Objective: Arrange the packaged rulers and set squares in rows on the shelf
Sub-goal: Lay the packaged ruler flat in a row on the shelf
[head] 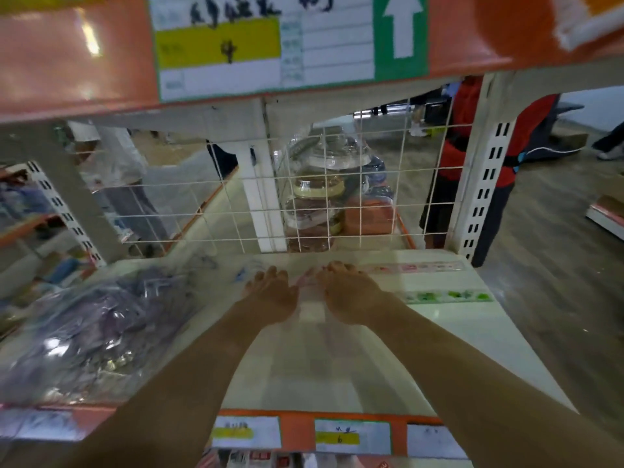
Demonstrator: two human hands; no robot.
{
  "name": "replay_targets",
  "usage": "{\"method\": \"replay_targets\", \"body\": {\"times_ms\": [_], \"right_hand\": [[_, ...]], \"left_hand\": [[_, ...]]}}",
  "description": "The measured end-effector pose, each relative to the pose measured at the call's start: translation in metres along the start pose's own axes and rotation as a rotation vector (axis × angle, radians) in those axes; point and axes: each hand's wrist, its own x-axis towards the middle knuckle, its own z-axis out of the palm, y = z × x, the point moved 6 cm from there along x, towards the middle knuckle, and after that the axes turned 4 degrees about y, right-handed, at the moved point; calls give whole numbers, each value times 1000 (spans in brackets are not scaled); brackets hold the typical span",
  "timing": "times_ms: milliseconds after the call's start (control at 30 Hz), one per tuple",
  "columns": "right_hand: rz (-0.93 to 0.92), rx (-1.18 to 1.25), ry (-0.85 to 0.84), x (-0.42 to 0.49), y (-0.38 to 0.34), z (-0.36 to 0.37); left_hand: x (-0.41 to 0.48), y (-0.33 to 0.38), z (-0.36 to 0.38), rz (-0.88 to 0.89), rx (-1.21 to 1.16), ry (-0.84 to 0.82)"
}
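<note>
Two packaged rulers are laid in rows on the right of the white shelf (pixel 456 349), each running left to right. The pink ruler (pixel 425 266) is set at the back, close to the wire grid (pixel 337 211), and the green ruler (pixel 449 295) lies in front of it, apart from it and parallel. Both are seen as long, narrow, clear strips with coloured patches along them; any print is too blurred to be read. The left hand (pixel 270 297) and right hand (pixel 351 297) are stretched to the back of the shelf, side by side, backs up, fingers bent down at the tips. A pale pinkish strip is glimpsed between them, in line with the pink ruler's left end, but whether it is gripped or only touched by either hand cannot be told. On the left of the shelf a heap of clear bags (pixel 101 325) is piled, their purple contents indistinct. Labels (pixel 353 437) are fixed along the orange front edge.
</note>
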Motion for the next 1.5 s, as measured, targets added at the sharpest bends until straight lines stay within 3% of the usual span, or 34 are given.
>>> {"method": "replay_targets", "body": {"times_ms": [533,800,1500], "right_hand": [[135,-86,-130,12,-24,9],[168,19,-42,19,-29,17],[179,97,-99,17,-29,6]], "left_hand": [[-8,-42,1,27,-6,36],[-10,-41,-1,65,-5,61],[-9,-43,-10,30,-10,39]]}}
